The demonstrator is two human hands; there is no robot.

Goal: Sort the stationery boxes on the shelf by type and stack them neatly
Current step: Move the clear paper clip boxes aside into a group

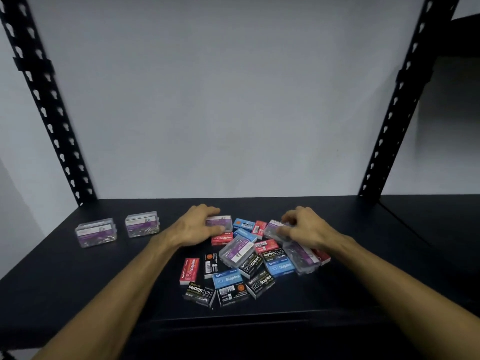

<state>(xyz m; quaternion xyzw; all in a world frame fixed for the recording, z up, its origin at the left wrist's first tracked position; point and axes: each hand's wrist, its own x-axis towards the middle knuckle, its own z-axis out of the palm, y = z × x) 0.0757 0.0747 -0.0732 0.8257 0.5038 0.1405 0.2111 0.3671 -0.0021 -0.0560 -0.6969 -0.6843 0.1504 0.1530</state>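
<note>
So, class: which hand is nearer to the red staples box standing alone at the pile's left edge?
Left. The left hand is just beyond the red staples box, holding a clear clip box; the right hand is far across the pile.

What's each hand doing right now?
Left hand: grips a clear paper-clip box.
Right hand: grips another clear clip box.

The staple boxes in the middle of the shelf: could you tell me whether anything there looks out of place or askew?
Yes. The staple boxes, red, blue and black, lie jumbled at mixed angles, some overlapping. Clear paper clip boxes sit tilted on top of them, unlike the two clear boxes set apart at the left. The left hand and right hand each grip a clear box.
</note>
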